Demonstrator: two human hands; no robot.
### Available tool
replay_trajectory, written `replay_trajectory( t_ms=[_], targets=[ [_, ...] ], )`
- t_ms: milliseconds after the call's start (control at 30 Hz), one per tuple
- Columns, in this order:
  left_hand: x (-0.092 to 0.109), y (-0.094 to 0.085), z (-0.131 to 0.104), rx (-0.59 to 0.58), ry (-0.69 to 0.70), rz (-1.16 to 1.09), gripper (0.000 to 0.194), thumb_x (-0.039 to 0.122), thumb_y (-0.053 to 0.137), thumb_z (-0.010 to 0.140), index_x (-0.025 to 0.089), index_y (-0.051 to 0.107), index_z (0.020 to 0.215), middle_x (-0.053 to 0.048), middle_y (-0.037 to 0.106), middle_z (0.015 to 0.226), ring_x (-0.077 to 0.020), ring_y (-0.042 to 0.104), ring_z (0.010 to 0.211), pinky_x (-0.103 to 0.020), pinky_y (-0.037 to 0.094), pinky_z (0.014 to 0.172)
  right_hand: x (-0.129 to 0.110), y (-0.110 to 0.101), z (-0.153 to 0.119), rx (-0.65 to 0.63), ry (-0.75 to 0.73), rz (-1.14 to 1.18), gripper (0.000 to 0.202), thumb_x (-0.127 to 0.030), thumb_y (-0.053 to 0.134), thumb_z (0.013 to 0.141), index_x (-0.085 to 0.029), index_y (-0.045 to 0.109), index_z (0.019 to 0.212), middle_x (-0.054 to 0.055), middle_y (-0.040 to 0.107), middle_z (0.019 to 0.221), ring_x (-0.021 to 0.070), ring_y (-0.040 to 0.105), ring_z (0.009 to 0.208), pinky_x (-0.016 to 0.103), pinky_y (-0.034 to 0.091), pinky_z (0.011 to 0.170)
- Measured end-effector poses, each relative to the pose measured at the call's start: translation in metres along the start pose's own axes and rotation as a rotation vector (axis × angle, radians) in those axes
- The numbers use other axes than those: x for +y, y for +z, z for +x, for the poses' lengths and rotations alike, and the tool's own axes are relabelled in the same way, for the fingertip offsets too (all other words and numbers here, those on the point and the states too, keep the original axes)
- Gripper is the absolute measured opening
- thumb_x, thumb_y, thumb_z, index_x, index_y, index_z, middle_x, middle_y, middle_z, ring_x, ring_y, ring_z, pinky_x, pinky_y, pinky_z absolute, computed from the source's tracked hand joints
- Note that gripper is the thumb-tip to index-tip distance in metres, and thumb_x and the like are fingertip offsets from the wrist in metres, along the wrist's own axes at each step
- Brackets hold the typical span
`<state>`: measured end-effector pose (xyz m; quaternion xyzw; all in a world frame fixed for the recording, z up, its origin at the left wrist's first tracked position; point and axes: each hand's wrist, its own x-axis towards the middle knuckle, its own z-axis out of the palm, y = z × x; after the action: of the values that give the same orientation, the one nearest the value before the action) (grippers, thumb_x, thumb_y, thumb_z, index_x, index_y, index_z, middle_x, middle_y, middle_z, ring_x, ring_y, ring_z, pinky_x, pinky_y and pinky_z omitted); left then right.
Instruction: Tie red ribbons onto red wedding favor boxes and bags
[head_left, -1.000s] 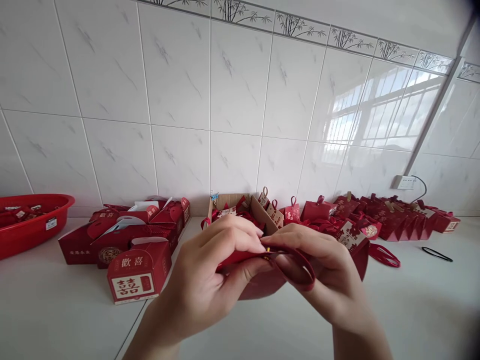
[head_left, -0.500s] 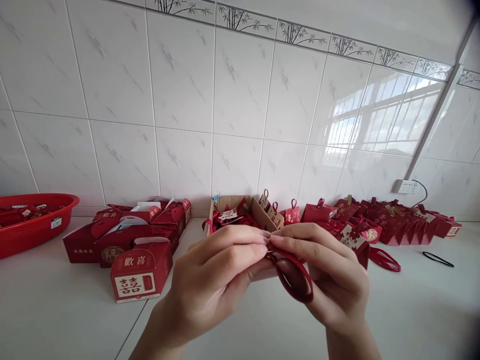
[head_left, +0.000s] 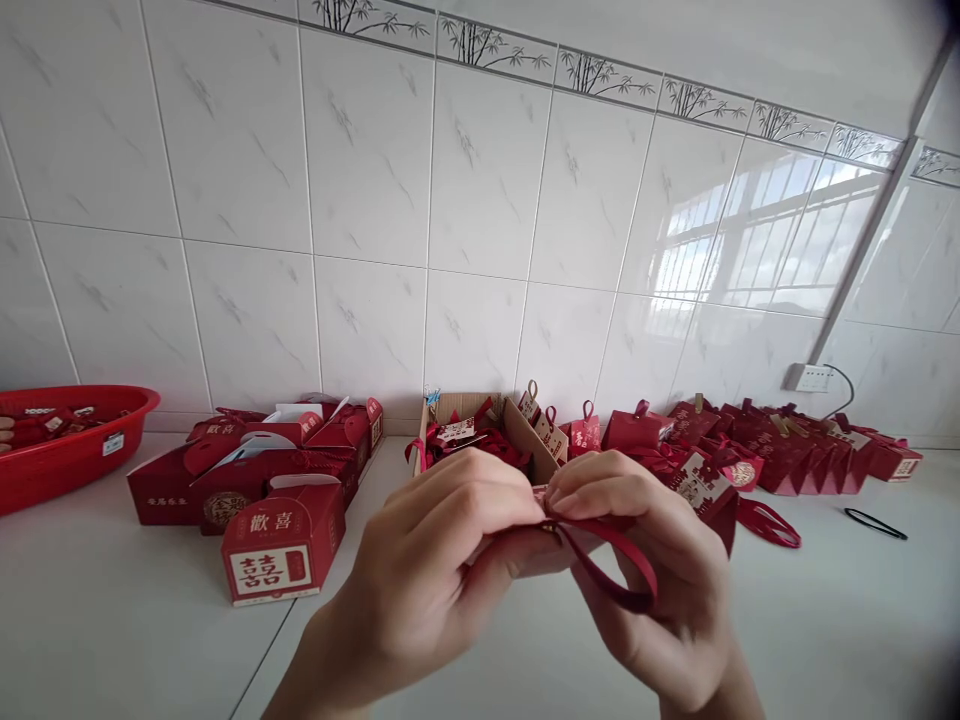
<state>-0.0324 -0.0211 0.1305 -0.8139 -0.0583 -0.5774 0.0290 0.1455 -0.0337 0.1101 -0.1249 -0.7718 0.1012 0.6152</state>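
— Looking through the head camera, where is the red ribbon loop (head_left: 611, 572)?

— Between both hands, above the white counter (head_left: 112, 620). The left hand (head_left: 427, 580) and right hand (head_left: 660, 580) meet fingertip to fingertip, pinching its top end; the loop hangs down across the right palm.

— What lies behind?

— A cardboard box (head_left: 480, 430) just beyond the knuckles, red gift boxes (head_left: 274, 540) at left, well apart.
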Motion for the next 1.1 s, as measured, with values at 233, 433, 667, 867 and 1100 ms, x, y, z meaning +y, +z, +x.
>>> replay_trajectory(
  t_ms=[233,433,667,867,1100],
  targets=[
    [-0.0009,0.0014,-0.0042,-0.008,-0.072,0.007,0.034,0.006,0.071,0.078,0.016,0.059,0.108,-0.004,0.068,0.089,-0.0139,0.065,0.083,-0.027,0.057,0.081,0.0050,-0.0005,0.0022,0.001,-0.071,-0.044,0.040,0.000,0.057,0.069,-0.023,0.062,0.102,0.005,0.063,0.085,0.0206,0.061,0.079,0.036,0.054,0.070],
    [0.0041,0.0016,-0.0025,0.097,-0.096,-0.001,0.044,0.014,0.076,0.074,0.017,0.059,0.114,-0.004,0.067,0.090,-0.0154,0.066,0.080,-0.027,0.059,0.075,0.0027,0.0017,0.0030,0.007,-0.114,0.017,0.036,-0.003,0.061,0.072,-0.023,0.064,0.102,0.005,0.062,0.081,0.0199,0.061,0.075,0.037,0.054,0.070],
    [0.0059,-0.0028,0.0019,0.059,-0.007,0.054,0.021,0.014,0.073,0.074,0.015,0.067,0.094,-0.007,0.060,0.097,-0.0159,0.064,0.087,-0.024,0.057,0.071,0.0015,0.0036,0.0019,0.010,-0.149,0.077,0.035,-0.003,0.061,0.074,-0.020,0.067,0.104,0.005,0.061,0.080,0.0185,0.058,0.073,0.037,0.052,0.068],
    [0.0066,-0.0054,0.0001,0.025,-0.027,0.082,0.017,0.014,0.074,0.073,0.014,0.069,0.089,-0.008,0.061,0.096,-0.0175,0.064,0.086,-0.029,0.057,0.076,0.0003,0.0048,0.0038,-0.011,-0.176,0.124,0.034,0.002,0.062,0.071,-0.014,0.067,0.101,0.006,0.061,0.083,0.0185,0.059,0.077,0.036,0.052,0.069],
    [0.0071,-0.0062,0.0029,0.004,0.014,0.092,0.010,0.014,0.072,0.076,0.015,0.068,0.085,-0.007,0.066,0.091,-0.0182,0.063,0.086,-0.031,0.056,0.076,-0.0006,0.0042,0.0019,-0.013,-0.135,0.134,0.035,0.001,0.064,0.072,-0.018,0.067,0.101,0.004,0.059,0.084,0.0172,0.060,0.077,0.034,0.052,0.070]
  ],
)
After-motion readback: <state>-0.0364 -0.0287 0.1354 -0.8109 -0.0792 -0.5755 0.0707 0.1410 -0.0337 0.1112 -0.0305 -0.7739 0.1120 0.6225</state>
